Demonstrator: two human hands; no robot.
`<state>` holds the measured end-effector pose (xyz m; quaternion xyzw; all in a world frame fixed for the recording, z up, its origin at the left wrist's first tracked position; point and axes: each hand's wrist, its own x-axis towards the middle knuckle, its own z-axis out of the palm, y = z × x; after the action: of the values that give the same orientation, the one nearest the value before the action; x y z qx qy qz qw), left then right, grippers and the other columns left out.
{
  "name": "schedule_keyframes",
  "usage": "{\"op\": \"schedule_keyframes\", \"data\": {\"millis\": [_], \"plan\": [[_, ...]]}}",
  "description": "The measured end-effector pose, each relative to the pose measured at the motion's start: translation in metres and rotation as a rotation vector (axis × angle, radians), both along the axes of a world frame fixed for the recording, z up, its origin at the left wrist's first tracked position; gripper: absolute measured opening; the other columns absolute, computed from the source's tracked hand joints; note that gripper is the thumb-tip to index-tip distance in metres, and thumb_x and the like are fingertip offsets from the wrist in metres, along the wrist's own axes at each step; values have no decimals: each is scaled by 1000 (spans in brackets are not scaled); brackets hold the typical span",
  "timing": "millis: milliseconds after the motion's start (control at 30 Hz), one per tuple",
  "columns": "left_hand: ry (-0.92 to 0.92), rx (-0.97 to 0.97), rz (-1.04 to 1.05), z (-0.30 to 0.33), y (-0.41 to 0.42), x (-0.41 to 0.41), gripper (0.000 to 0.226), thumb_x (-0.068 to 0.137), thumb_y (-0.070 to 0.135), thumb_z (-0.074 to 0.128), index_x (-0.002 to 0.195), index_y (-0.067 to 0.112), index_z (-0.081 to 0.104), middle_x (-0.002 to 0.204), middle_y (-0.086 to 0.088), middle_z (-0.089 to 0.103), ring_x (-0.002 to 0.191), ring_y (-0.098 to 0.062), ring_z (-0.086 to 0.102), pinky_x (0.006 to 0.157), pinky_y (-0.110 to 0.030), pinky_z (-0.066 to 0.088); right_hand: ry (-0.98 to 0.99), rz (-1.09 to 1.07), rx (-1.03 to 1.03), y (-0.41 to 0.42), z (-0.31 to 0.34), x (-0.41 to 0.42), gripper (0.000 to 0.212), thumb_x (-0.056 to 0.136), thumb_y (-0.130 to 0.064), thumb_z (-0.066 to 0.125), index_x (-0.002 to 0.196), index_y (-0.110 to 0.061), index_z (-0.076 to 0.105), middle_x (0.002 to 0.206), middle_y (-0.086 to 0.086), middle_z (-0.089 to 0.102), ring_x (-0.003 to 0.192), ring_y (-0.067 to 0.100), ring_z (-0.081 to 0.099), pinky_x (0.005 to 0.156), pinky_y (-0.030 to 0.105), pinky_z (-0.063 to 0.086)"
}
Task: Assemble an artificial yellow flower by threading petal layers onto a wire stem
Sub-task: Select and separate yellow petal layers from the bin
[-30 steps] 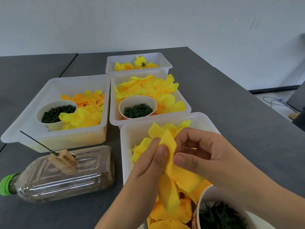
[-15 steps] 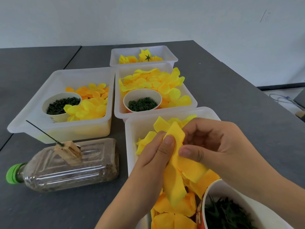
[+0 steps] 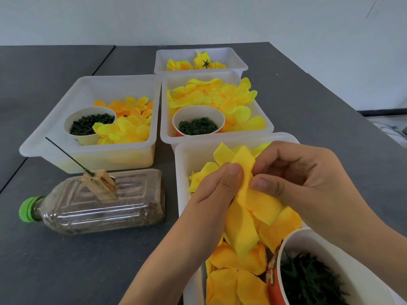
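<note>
**Petal layer, yellow fabric: in hand over nearest tray**

Nearest tray (image 3: 182,172): petal stock. Left hand (image 3: 217,190) and right hand (image 3: 308,179): both pinch one petal layer (image 3: 244,216), raised above tray. Handling, judged: light, limp, creasable; hold near centre. Wire stem (image 3: 66,154): bare, clipped on bottle

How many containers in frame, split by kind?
White plastic bins: 4, left, middle, far, nearest
Paper cups: 3, left, middle, nearest
Clear bottle lying on its side: 1
Total: 8
</note>
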<state>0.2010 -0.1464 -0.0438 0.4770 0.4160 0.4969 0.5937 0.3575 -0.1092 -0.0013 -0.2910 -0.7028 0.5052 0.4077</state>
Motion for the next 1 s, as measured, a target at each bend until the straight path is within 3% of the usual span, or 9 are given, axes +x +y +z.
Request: {"op": "schedule_keyframes", "data": {"millis": [133,300,433,533,667,733,833,933,1000], "plan": [[2,8,20,2,0,1,35,89,61,46,87,37,72,96,4,71,88,-1,68,73,-12,53,-8,-20,5,2,-1,-1,4,70,-18,70,72,-21,70,67,-9,67,63,3,62,58,12,48],[55,160,140,1,4,6,39,91,44,46,102,11,63,92,-17,63,83,-21,61,77,-42,52,-115,-86,24,-1,-2,-4,11,80,-19,73,75,-14,65,62,-7,58,57,0,50,53,11,40],[75,313,159,5,2,4,21,93,39,57,93,18,63,77,7,57,71,-8,53,62,-24,43,-183,-108,-157,0,-4,-7,25,80,-23,55,85,-1,64,80,32,56,62,38,52,57,49,47],[82,378,164,6,0,2,22,88,36,55,93,16,63,79,7,57,71,-9,53,61,-22,42,-270,-99,-275,1,-5,-8,35,78,-28,48,94,-3,66,97,40,56,86,59,52,68,72,45],[123,395,166,7,-1,1,25,88,37,55,96,15,64,85,4,61,79,-14,58,67,-27,45,-236,23,-403,1,0,-6,29,77,-38,50,92,-25,71,97,21,68,93,44,64,79,62,52],[199,382,178,6,-1,1,26,87,44,53,93,21,62,84,5,59,80,-15,57,68,-30,45,-268,60,-250,2,1,-6,28,81,-35,49,96,-20,68,98,16,68,93,35,64,82,53,54],[382,389,200,3,-1,5,32,89,55,45,92,25,58,85,7,56,78,-14,54,68,-29,43,-404,-18,70,4,-3,-4,35,87,-40,45,94,-9,61,87,14,61,81,31,56,71,55,46],[601,473,250,3,-1,10,30,97,57,37,100,31,53,92,12,51,83,-10,51,67,-23,38,-429,-33,157,5,-3,4,35,92,-40,47,90,-8,60,77,11,58,71,28,53,63,51,45],[562,489,255,6,-2,13,25,96,52,41,113,37,51,104,16,54,92,-8,55,71,-23,41,-386,-10,145,4,-1,6,26,91,-29,47,85,-8,60,73,10,56,68,27,51,58,44,45]]}}
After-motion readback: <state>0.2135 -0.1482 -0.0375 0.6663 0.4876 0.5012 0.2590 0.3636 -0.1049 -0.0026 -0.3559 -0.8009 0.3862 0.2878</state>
